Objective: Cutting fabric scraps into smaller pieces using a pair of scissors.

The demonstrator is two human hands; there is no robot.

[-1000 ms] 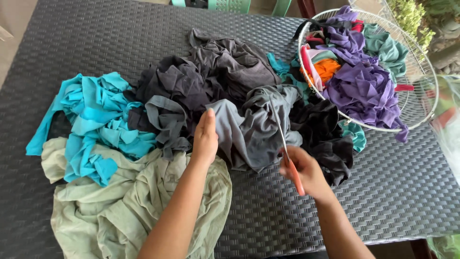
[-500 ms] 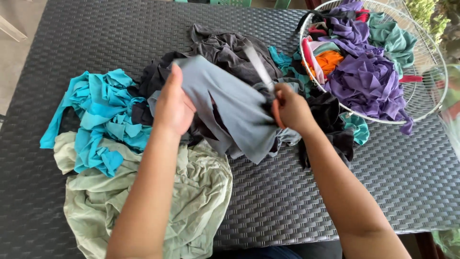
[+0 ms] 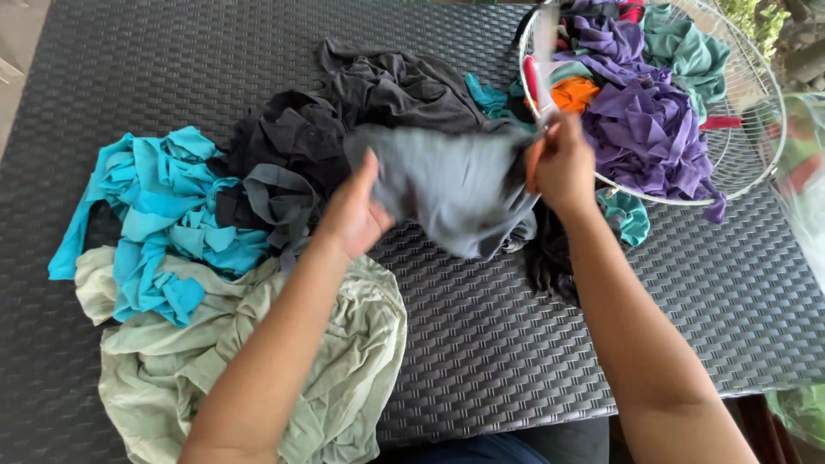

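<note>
My left hand grips the left edge of a grey piece of cloth and holds it up, spread above the table. My right hand is at the cloth's right edge, closed around scissors with an orange handle. The pale blade points up and is blurred. Behind the cloth lies a heap of black and dark grey fabric.
A dark woven table carries teal strips at the left and a pale green cloth at the front left. A white wire basket at the back right holds purple, green and orange fabric.
Both hands have lifted the grey cloth off the heap and moved it right and away from me. The right hand with the scissors now sits next to the basket.
</note>
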